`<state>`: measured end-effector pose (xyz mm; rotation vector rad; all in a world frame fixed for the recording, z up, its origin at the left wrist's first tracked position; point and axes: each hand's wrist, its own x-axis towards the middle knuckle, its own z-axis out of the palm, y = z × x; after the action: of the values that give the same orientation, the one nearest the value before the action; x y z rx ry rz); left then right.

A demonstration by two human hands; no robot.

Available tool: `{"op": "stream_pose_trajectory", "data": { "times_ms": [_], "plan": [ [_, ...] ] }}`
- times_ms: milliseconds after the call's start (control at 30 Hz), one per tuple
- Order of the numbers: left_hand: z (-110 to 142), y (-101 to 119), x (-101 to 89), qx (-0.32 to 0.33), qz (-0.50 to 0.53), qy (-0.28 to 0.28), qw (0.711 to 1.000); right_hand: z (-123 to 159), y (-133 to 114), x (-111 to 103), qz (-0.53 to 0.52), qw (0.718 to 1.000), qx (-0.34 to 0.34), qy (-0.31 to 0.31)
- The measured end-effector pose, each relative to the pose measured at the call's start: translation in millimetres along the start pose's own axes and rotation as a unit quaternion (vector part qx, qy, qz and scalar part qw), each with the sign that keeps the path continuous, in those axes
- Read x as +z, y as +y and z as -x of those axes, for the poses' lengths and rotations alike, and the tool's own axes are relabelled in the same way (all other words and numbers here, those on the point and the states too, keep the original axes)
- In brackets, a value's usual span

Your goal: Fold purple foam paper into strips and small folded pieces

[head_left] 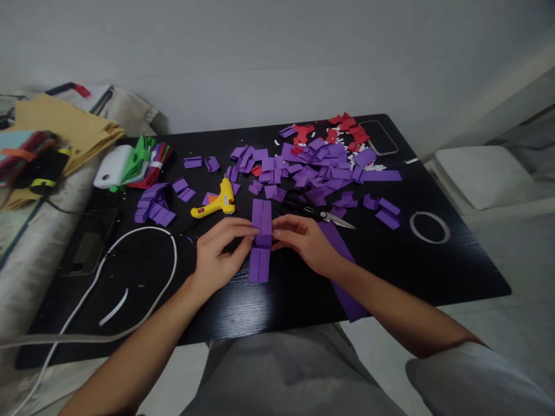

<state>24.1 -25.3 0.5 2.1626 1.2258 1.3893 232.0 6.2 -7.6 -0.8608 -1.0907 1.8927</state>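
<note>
Between my two hands stands a folded purple paper strip [261, 263], creased along its length and reaching toward me over the black table. My left hand [223, 248] pinches its left edge near the middle with thumb and forefinger. From the other side, my right hand [303, 238] grips the right edge at about the same height. Just beyond my left hand lies a yellow glue gun [217, 201]. Black-handled scissors [321, 212] rest past my right hand, and a long purple paper strip [347, 289] lies partly under my right forearm.
Many folded purple paper pieces [312, 167] and red scraps [347, 124] cover the back of the black table [295, 306]. A white cable [174, 260] loops at left. A tape ring [429, 227] lies at right, and bundled coloured strips [145, 164] at back left.
</note>
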Motion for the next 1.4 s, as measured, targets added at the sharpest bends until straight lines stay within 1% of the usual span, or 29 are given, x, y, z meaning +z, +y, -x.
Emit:
{"op": "stream_pose_trajectory", "data": {
  "times_ms": [100,167,233,300,400,467,533,600,767,900,967,1033,1233,1333,1400],
  "plan": [
    [-1.1,2.5,-2.0,0.013,0.003,-0.011,1.0,0.6,-0.7,0.7,0.001,1.0,-0.007,0.005],
    [-1.1,3.6,-2.6,0.021,0.006,-0.02,1.0,0.9,-0.5,1.7,0.025,0.999,-0.018,0.023],
    [0.0,3.5,-1.4,0.019,0.005,-0.015,1.0,1.0,0.4,2.4,0.052,0.998,-0.03,0.033],
    [2.1,2.1,2.0,-0.013,0.025,0.002,1.0,1.0,1.7,2.4,0.075,0.995,-0.051,0.037],
    [4.9,-1.2,7.9,-0.105,0.128,0.013,0.986,1.3,3.9,1.8,0.098,0.991,-0.086,0.035],
    [5.2,-3.1,9.5,-0.153,0.186,0.001,0.971,2.0,5.4,1.6,0.102,0.989,-0.1,0.025],
    [4.1,-4.1,8.3,-0.164,0.183,-0.017,0.969,2.7,6.8,1.5,0.1,0.989,-0.108,0.018],
    [2.6,-4.1,5.2,-0.15,0.142,-0.024,0.978,3.0,7.7,1.4,0.103,0.988,-0.116,0.018],
    [-0.3,-1.0,-2.9,-0.07,0.067,-0.01,0.995,2.1,6.8,-0.2,0.133,0.982,-0.132,0.017],
    [-3.0,1.6,-5.6,0.0,0.05,-0.025,0.998,3.6,3.7,-0.3,0.157,0.976,-0.151,0.003],
    [-4.3,2.3,-5.8,0.033,0.048,-0.03,0.998,5.4,1.9,0.4,0.18,0.969,-0.169,0.006],
    [-5.1,2.4,-5.6,0.052,0.042,-0.031,0.997,7.0,0.6,1.0,0.209,0.959,-0.189,0.017],
    [-3.3,-0.1,-4.9,0.056,0.034,-0.02,0.998,7.8,-0.2,0.7,0.277,0.925,-0.258,0.037],
    [-1.6,-2.0,-4.5,0.035,0.039,-0.014,0.999,8.2,-0.3,0.9,0.284,0.92,-0.268,0.039],
    [-0.4,-2.7,-4.0,0.006,0.052,-0.021,0.998,9.1,0.0,1.3,0.281,0.925,-0.252,0.041]
  ]
}}
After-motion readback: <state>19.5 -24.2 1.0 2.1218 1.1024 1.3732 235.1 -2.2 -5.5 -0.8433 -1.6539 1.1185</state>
